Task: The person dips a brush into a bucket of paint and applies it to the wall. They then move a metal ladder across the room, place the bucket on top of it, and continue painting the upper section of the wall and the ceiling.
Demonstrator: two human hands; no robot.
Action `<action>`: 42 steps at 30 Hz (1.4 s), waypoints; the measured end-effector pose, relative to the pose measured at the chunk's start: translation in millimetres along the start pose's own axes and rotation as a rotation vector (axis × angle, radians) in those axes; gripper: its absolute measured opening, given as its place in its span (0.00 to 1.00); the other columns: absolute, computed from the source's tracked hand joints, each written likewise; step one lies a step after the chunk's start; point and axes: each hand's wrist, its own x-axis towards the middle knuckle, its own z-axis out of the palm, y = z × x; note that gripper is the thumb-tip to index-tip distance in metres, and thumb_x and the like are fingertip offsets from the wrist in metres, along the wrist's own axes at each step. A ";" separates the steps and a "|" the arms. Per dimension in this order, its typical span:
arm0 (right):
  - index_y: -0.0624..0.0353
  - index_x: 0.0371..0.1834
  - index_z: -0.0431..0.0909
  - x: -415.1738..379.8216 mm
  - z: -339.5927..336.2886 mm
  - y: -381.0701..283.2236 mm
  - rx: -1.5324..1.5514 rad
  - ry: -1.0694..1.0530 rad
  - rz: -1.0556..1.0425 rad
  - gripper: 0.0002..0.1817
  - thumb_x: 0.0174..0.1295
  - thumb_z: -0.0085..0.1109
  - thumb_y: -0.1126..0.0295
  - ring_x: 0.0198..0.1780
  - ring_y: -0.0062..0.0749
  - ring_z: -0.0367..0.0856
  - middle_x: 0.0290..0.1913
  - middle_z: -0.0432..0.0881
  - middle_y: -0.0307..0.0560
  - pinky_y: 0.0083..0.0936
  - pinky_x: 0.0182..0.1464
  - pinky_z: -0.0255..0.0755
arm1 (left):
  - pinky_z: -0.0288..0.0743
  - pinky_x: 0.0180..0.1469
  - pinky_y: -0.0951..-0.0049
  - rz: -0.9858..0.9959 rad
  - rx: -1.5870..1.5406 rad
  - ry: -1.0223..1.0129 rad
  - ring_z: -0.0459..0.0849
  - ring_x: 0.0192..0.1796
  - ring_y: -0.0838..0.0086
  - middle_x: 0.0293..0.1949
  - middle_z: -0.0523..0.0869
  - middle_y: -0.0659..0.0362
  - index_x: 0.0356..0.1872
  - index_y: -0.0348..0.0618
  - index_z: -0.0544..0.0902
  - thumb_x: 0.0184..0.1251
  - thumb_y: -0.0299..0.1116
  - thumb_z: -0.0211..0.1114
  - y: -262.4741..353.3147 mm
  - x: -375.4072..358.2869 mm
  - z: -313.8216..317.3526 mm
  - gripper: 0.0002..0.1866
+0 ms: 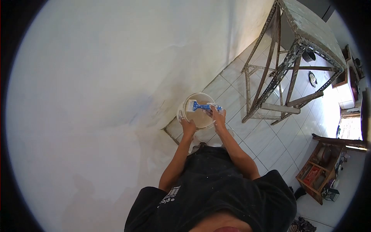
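A white bucket (199,125) with a pale, cloudy liquid in it is held up in front of my body, near the wall corner. My left hand (187,124) grips the bucket's near left rim. In my right hand (218,116) is a blue-handled brush (205,106), spotted with white, its fingers wrapped round the handle. The brush lies across the top of the bucket with its pale bristles pointing left. White smears show on both hands.
A white wall (85,77) fills the left side. A paint-spattered metal scaffold (295,50) stands on the tiled floor (270,143) at the upper right. Farther right are a wooden shelf unit (319,172) holding items and a bright opening (351,129).
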 end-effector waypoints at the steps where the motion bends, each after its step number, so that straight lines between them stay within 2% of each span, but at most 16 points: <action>1: 0.68 0.40 0.57 0.3 -4.4 -4.3 0.066 0.005 0.013 0.16 0.60 0.55 0.74 0.40 0.41 0.82 0.41 0.75 0.58 0.27 0.42 0.81 | 0.77 0.48 0.66 -0.075 -0.143 -0.011 0.75 0.54 0.59 0.56 0.68 0.45 0.65 0.42 0.51 0.57 0.17 0.47 11.6 -5.3 -0.1 0.32; 5: 0.68 0.39 0.64 36.8 -28.1 -18.9 0.192 -0.114 0.052 0.12 0.60 0.56 0.74 0.40 0.44 0.82 0.39 0.77 0.53 0.25 0.42 0.81 | 0.76 0.47 0.57 -0.243 -0.305 0.084 0.78 0.50 0.57 0.56 0.68 0.44 0.62 0.39 0.56 0.56 0.19 0.46 75.2 -10.7 -2.4 0.29; 7: 0.67 0.40 0.69 55.9 -23.5 -19.6 0.291 0.066 -0.011 0.11 0.59 0.58 0.73 0.40 0.45 0.82 0.38 0.78 0.50 0.24 0.41 0.81 | 0.78 0.39 0.53 -0.519 -0.417 0.137 0.79 0.47 0.58 0.53 0.70 0.46 0.60 0.47 0.59 0.60 0.22 0.45 94.3 -10.3 -9.0 0.24; 8: 0.71 0.45 0.66 67.9 -23.5 -22.1 0.313 -0.042 -0.022 0.16 0.59 0.58 0.72 0.44 0.45 0.81 0.47 0.76 0.55 0.32 0.45 0.79 | 0.78 0.39 0.53 -0.515 -0.399 0.134 0.79 0.47 0.58 0.53 0.70 0.46 0.60 0.47 0.59 0.60 0.22 0.45 88.2 -3.1 -15.1 0.24; 11: 0.71 0.43 0.68 119.1 -9.9 5.6 0.426 -0.111 -0.238 0.16 0.58 0.60 0.72 0.41 0.45 0.82 0.41 0.78 0.52 0.25 0.44 0.81 | 0.80 0.37 0.53 -0.513 -0.353 0.009 0.79 0.47 0.57 0.54 0.71 0.48 0.60 0.52 0.59 0.62 0.25 0.45 34.0 26.7 -36.8 0.23; 13: 0.73 0.42 0.68 156.9 11.9 21.4 0.441 -0.005 -0.192 0.16 0.57 0.60 0.73 0.41 0.45 0.82 0.41 0.78 0.53 0.26 0.45 0.81 | 0.81 0.37 0.54 -0.427 -0.423 -0.085 0.79 0.48 0.55 0.54 0.71 0.50 0.60 0.51 0.59 0.64 0.26 0.45 -6.3 57.4 -55.5 0.22; 15: 0.75 0.41 0.68 198.3 41.5 24.2 0.467 0.085 -0.155 0.15 0.57 0.60 0.74 0.41 0.46 0.82 0.41 0.78 0.54 0.27 0.47 0.80 | 0.81 0.39 0.50 -0.514 -0.346 -0.177 0.78 0.50 0.55 0.56 0.69 0.49 0.59 0.49 0.60 0.65 0.27 0.45 42.1 58.3 -57.4 0.20; 17: 0.78 0.38 0.69 218.0 66.6 31.1 0.558 0.017 -0.231 0.14 0.57 0.60 0.75 0.41 0.46 0.81 0.40 0.77 0.55 0.29 0.48 0.80 | 0.81 0.42 0.48 -0.542 -0.366 -0.249 0.78 0.50 0.53 0.56 0.68 0.47 0.59 0.46 0.58 0.65 0.27 0.44 20.0 75.5 -75.5 0.21; 21: 0.80 0.39 0.69 285.8 87.4 106.8 0.555 0.068 -0.272 0.15 0.57 0.59 0.75 0.40 0.45 0.81 0.40 0.77 0.56 0.30 0.47 0.81 | 0.80 0.44 0.47 -0.588 -0.271 -0.176 0.79 0.48 0.52 0.54 0.69 0.45 0.58 0.44 0.55 0.65 0.26 0.44 13.4 99.3 -82.7 0.20; 25: 0.80 0.39 0.68 379.3 36.1 251.3 0.207 0.310 -0.300 0.15 0.59 0.58 0.75 0.39 0.44 0.81 0.40 0.76 0.55 0.31 0.48 0.80 | 0.80 0.44 0.47 -0.607 -0.166 -0.087 0.78 0.48 0.51 0.51 0.69 0.45 0.54 0.42 0.55 0.64 0.24 0.44 4.9 106.6 -76.2 0.17; 29: 0.74 0.36 0.71 401.4 -13.5 275.4 0.072 0.394 -0.426 0.14 0.61 0.57 0.69 0.34 0.35 0.81 0.33 0.78 0.48 0.23 0.41 0.79 | 0.80 0.43 0.47 -0.535 -0.213 -0.113 0.78 0.47 0.52 0.50 0.69 0.44 0.52 0.41 0.56 0.60 0.21 0.45 3.2 109.2 -68.3 0.18; 32: 0.64 0.37 0.76 357.1 9.6 196.7 -0.384 0.422 -0.130 0.15 0.56 0.62 0.62 0.38 0.29 0.75 0.38 0.79 0.49 0.28 0.39 0.70 | 0.81 0.42 0.48 -0.551 -0.239 -0.011 0.79 0.44 0.52 0.49 0.70 0.45 0.51 0.42 0.56 0.57 0.20 0.45 -15.2 122.3 -70.7 0.19; 36: 0.65 0.35 0.77 328.7 84.7 137.3 -0.192 0.192 -0.429 0.10 0.58 0.57 0.68 0.32 0.21 0.73 0.31 0.78 0.46 0.23 0.36 0.68 | 0.75 0.50 0.43 -0.655 -0.326 0.072 0.76 0.49 0.52 0.50 0.69 0.48 0.53 0.42 0.60 0.59 0.21 0.45 -33.1 118.9 -70.5 0.19; 39: 0.66 0.32 0.76 299.4 115.7 94.9 -0.084 0.331 -0.573 0.09 0.59 0.57 0.69 0.29 0.19 0.72 0.27 0.77 0.45 0.20 0.33 0.68 | 0.75 0.50 0.43 -0.652 -0.333 0.046 0.76 0.48 0.52 0.50 0.68 0.47 0.53 0.41 0.59 0.57 0.19 0.45 -24.8 114.2 -62.1 0.21; 41: 0.67 0.31 0.75 267.9 114.8 45.8 0.068 0.045 -0.511 0.08 0.60 0.55 0.72 0.30 0.19 0.72 0.27 0.76 0.43 0.19 0.33 0.68 | 0.77 0.50 0.43 -0.668 -0.312 0.090 0.76 0.49 0.51 0.49 0.68 0.46 0.53 0.40 0.58 0.54 0.18 0.45 -29.8 114.1 -59.4 0.22; 42: 0.67 0.31 0.74 283.7 107.0 70.3 0.081 -0.001 -0.548 0.06 0.61 0.54 0.74 0.30 0.18 0.71 0.28 0.76 0.40 0.17 0.35 0.68 | 0.77 0.50 0.43 -0.666 -0.314 0.083 0.76 0.49 0.51 0.49 0.68 0.46 0.53 0.40 0.58 0.54 0.18 0.45 -31.5 115.1 -58.3 0.22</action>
